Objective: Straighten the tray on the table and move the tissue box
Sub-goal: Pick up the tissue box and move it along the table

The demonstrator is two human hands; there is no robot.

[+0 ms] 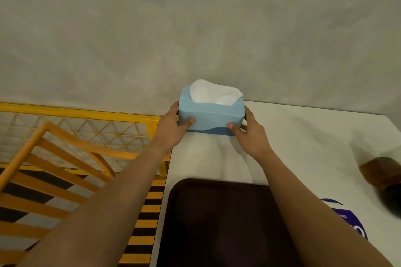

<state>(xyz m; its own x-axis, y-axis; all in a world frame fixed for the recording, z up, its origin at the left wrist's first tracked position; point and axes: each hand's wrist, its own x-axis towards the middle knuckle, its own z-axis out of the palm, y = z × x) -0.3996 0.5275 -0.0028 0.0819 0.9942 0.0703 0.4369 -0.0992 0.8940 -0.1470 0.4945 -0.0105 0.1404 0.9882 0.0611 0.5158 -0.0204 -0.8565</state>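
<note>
Two hands on the tissue box (pixel 211 115), one at each end! The left hand (pixel 173 128) cups the left end, thumb flat on the near face, fingers curled round out of sight. The right hand (pixel 249 134) mirrors it on the right end, thumb pressed to the near lower corner. Both are part-closed, clamping the box between them at the far left corner of the table (pixel 303 141), close to the wall (pixel 195 28).

Pale blue box, rounded corners, a darker blue wave along its base; a soft white tissue (pixel 214 93) puffs from the top. Whether it sits on the table or hangs just above it, I cannot tell.

Nearer, between the forearms, lies the tray (pixel 217 223): dark brown, smooth, round-cornered. The table is plain white. Left of it, a yellow mesh fence (pixel 86 123) and an orange slatted frame (pixel 54 158) over black-and-yellow stripes.
</note>
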